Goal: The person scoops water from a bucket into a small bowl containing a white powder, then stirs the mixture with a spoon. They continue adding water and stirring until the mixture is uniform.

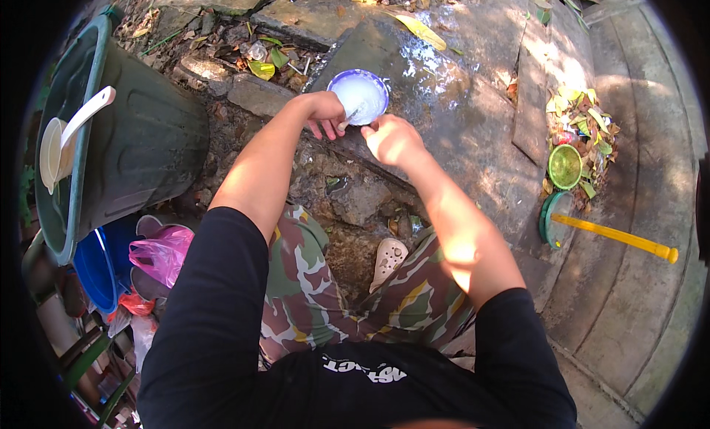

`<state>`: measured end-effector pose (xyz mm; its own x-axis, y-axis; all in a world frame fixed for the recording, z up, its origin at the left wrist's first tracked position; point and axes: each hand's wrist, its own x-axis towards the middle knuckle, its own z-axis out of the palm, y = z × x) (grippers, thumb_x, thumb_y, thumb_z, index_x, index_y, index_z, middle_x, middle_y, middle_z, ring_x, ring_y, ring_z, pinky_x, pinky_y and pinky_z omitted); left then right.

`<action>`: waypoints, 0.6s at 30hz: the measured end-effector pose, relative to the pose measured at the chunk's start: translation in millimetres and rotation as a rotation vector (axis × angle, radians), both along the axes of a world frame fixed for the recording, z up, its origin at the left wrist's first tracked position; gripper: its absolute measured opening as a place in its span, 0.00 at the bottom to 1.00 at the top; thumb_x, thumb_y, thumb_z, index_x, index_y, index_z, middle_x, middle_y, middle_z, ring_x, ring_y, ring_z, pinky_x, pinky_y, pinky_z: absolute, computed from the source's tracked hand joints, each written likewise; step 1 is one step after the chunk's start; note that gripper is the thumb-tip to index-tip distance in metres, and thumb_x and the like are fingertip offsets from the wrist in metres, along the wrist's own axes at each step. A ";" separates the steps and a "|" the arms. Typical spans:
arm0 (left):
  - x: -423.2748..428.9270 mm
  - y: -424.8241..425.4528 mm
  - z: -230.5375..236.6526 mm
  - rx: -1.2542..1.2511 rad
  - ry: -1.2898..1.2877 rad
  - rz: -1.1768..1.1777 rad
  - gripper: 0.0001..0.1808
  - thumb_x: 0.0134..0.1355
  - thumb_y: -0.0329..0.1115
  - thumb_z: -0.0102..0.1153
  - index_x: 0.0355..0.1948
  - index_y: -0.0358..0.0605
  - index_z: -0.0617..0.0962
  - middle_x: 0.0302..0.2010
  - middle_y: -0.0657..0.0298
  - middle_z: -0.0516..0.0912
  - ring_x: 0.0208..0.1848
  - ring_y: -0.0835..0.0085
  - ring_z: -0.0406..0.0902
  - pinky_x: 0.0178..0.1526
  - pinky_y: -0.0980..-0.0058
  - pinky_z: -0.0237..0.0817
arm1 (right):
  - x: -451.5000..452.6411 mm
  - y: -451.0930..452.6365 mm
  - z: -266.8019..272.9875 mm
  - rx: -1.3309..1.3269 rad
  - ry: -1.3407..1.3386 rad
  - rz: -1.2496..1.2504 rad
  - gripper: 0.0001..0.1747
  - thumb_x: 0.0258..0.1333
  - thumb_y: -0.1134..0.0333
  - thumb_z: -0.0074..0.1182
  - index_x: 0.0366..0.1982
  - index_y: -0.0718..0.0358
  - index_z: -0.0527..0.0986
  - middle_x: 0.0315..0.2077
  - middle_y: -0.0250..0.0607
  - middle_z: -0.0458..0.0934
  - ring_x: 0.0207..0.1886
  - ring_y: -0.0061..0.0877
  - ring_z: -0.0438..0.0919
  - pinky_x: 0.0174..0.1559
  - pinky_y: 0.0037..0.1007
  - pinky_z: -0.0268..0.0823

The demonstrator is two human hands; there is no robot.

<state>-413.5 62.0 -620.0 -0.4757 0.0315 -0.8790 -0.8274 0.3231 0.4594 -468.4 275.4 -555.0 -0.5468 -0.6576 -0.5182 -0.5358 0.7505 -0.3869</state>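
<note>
A round tub [361,93] with a blue-purple rim holds whitish liquid and rests on a dark, wet stone slab [421,118]. My left hand [326,111] is at the tub's left side, its fingers hanging below the rim and its thumb hidden. A small tool with a pale handle [344,124] leans over the near rim beside those fingers; whether I hold it is unclear. Curled fingers of my right hand [394,139] meet the near right edge of the tub. What, if anything, they grip is hidden.
To the left stands a large dark-green bin [144,124] with a white dipper [66,140] hooked over its rim. Below it are a blue basin [97,268] and a pink plastic bag [161,254]. On the right lie a green bowl [565,167] and a yellow-handled tool [615,235].
</note>
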 end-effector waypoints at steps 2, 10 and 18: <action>-0.4 10.7 5.6 0.084 0.000 0.012 0.21 0.72 0.37 0.55 0.62 0.43 0.82 0.58 0.57 0.88 0.49 0.64 0.88 0.54 0.52 0.81 | -12.0 -4.1 -37.7 0.121 -0.427 -0.175 0.29 0.75 0.48 0.49 0.49 0.68 0.84 0.44 0.53 0.88 0.48 0.40 0.89 0.48 0.43 0.82; -8.4 14.0 -6.2 -0.017 0.107 0.132 0.24 0.68 0.39 0.60 0.64 0.43 0.81 0.48 0.58 0.90 0.46 0.62 0.89 0.54 0.52 0.80 | -8.4 -11.0 -100.2 -0.251 -0.625 -0.590 0.15 0.64 0.67 0.62 0.42 0.74 0.85 0.36 0.53 0.89 0.38 0.36 0.90 0.36 0.42 0.84; 0.8 1.9 -39.2 -0.603 0.298 0.468 0.23 0.63 0.35 0.63 0.55 0.32 0.76 0.40 0.46 0.90 0.33 0.60 0.91 0.29 0.62 0.84 | -27.5 -1.8 -40.9 -0.008 0.028 -0.269 0.18 0.57 0.64 0.57 0.44 0.64 0.88 0.48 0.55 0.88 0.57 0.48 0.86 0.60 0.43 0.77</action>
<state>-412.7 63.9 -659.3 -0.5383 -0.6662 -0.5162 -0.8088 0.2363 0.5385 -495.9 273.6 -595.9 -0.7167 -0.4905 -0.4957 -0.3283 0.8644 -0.3807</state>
